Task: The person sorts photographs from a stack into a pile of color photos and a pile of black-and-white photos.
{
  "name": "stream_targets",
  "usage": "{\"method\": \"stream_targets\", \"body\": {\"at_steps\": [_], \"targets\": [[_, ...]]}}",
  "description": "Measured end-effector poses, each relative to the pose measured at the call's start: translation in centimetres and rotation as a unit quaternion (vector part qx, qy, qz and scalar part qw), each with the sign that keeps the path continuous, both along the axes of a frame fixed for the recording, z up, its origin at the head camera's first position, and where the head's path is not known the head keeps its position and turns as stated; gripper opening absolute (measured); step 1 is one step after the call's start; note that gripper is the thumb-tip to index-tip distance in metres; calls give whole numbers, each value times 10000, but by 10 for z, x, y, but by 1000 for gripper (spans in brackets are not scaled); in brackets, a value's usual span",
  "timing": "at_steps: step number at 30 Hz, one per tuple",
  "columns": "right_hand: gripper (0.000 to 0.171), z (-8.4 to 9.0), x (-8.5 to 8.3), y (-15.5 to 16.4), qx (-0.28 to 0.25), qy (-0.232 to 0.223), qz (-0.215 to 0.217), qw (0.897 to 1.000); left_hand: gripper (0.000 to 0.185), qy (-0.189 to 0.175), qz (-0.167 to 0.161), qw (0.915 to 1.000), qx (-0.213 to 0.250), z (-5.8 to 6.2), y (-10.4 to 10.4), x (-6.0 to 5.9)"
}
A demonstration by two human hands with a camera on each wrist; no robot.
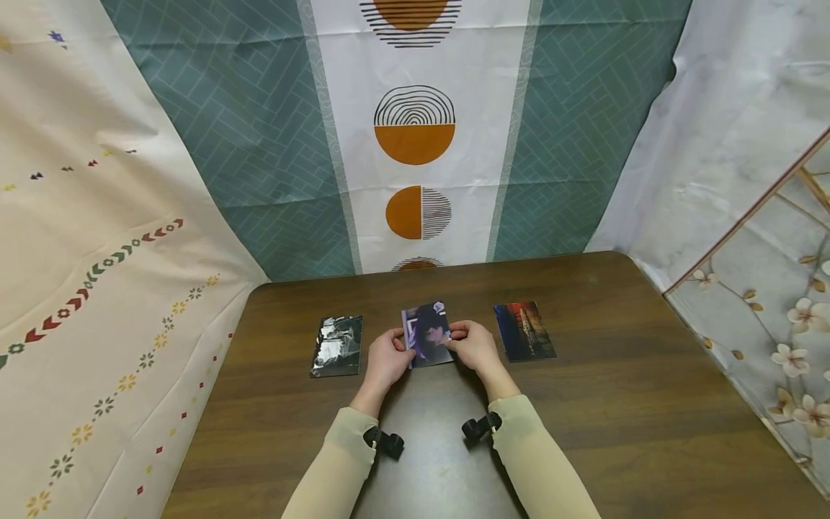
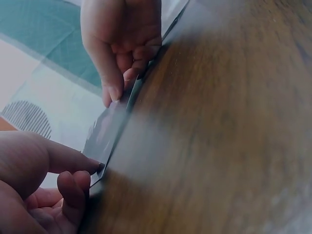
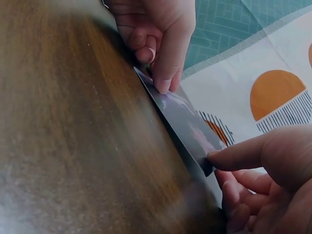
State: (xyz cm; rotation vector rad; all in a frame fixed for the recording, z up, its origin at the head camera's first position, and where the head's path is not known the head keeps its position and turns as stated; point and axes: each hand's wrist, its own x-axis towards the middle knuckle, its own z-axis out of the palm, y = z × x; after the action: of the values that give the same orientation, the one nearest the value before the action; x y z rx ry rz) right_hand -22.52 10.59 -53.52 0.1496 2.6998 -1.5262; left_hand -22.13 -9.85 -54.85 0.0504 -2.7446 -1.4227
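Note:
A glossy photo print [image 1: 426, 333] in purple and dark tones is held between both hands near the middle of the table. My left hand [image 1: 387, 358] pinches its left edge, thumb on the face and fingers behind. On the opposite edge, my right hand [image 1: 476, 348] pinches it the same way. Both wrist views show the photo [image 3: 187, 124] low over the wood, its lower edge right at the tabletop. To the left lies a black-and-white photo [image 1: 337, 346] with bright glare. A red and dark blue photo [image 1: 525, 331] lies to the right.
The brown wooden table [image 1: 648, 389] reaches back to a hanging cloth [image 1: 415, 173] with orange half circles. Patterned cloths [image 1: 130, 303] hang at both sides. A small black camera [image 1: 478, 428] is strapped at each wrist.

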Motion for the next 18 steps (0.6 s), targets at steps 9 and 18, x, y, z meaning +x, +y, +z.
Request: {"method": "stream_targets", "body": {"at_steps": [9, 18], "targets": [[38, -6, 6, 4, -409, 187, 64, 9990, 51, -229, 141, 9946, 1003, -5, -2, 0], [45, -13, 9, 4, -60, 492, 253, 9985, 49, -217, 239, 9956, 880, -5, -3, -1]]}}
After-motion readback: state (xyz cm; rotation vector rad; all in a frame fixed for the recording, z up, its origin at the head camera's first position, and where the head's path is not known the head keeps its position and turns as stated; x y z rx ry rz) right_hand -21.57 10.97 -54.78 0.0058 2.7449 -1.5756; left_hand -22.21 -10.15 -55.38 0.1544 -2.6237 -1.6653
